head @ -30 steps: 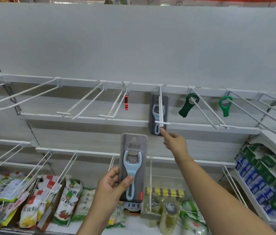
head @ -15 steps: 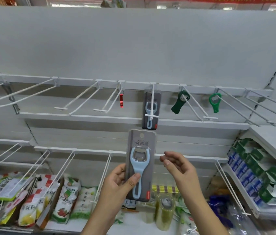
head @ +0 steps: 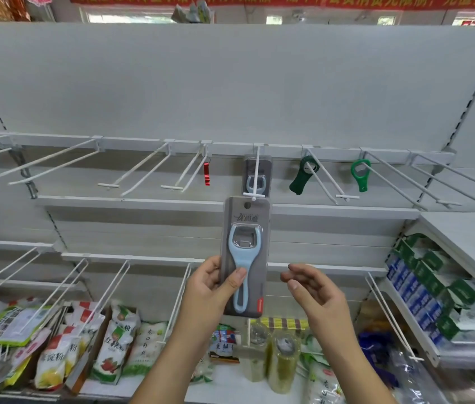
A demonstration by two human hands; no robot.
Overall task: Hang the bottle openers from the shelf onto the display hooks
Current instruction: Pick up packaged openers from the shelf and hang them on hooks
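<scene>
While the left hand (head: 210,290) holds a carded blue bottle opener (head: 245,258) upright in front of the shelving, its grip is grasping the pack low down, thumb across the blue handle and fingers behind the card; the pack's top edge, with its hang hole, sits right at the tip of the middle display hook (head: 256,176), and whether the two touch I cannot tell; the right hand (head: 315,290) hovers just beside the pack at the same height, grip released, fingers loosely bent and holding nothing; up on that same hook, back against the rail, hangs a second carded blue opener (head: 266,173); one hook to the left, a slim red opener (head: 207,174) dangles; to the right, a dark green opener (head: 300,177) hangs tilted on its hook, and further right a bright green opener (head: 361,173) hangs upright; the other hooks along the rail carry nothing; down on the bottom shelf lie food packets (head: 113,345) on the left and clear jars (head: 283,360) below the hands; stacked blue and green boxes (head: 423,287) fill the side shelf at right.
</scene>
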